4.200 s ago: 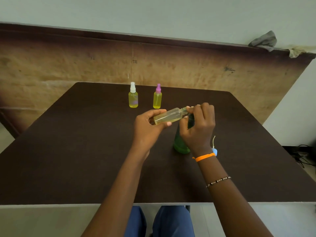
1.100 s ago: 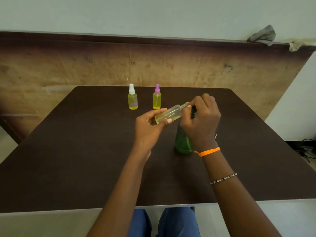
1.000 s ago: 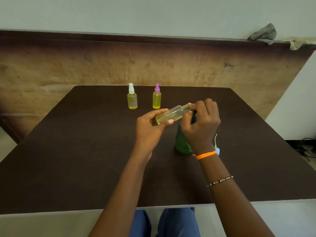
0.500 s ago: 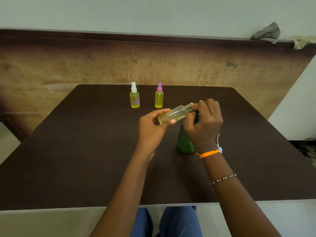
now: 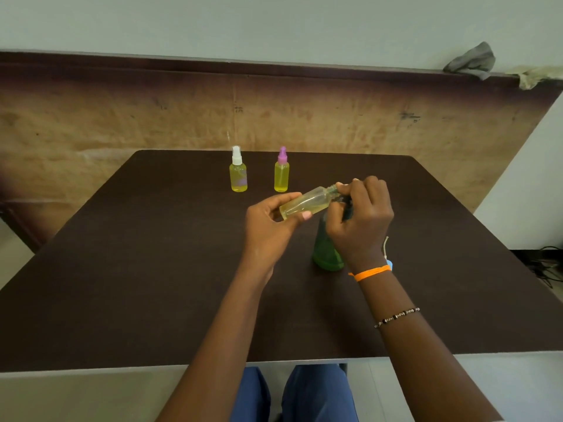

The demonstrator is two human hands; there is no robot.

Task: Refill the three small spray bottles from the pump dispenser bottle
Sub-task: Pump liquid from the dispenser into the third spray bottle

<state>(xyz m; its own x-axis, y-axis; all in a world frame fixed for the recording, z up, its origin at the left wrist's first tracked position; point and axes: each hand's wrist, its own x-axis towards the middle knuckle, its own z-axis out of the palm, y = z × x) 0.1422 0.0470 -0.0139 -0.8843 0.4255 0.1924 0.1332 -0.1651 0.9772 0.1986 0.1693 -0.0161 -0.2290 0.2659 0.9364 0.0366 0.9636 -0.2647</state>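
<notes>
A dark brown table [image 5: 122, 269] stands against a worn tan wall panel [image 5: 122, 117] below a pale wall [image 5: 274, 22].

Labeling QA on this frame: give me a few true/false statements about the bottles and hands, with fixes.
1. The left hand holds a tilted small bottle. True.
2. Two capped spray bottles stand at the table's far side, white-capped and purple-capped. True.
3. The held bottle is capped. False: its neck is bare, at the right hand.
4. The green pump bottle lies on its side. False: it stands upright under the right hand.
5. The standing bottles look empty. False: both hold yellow liquid.
</notes>
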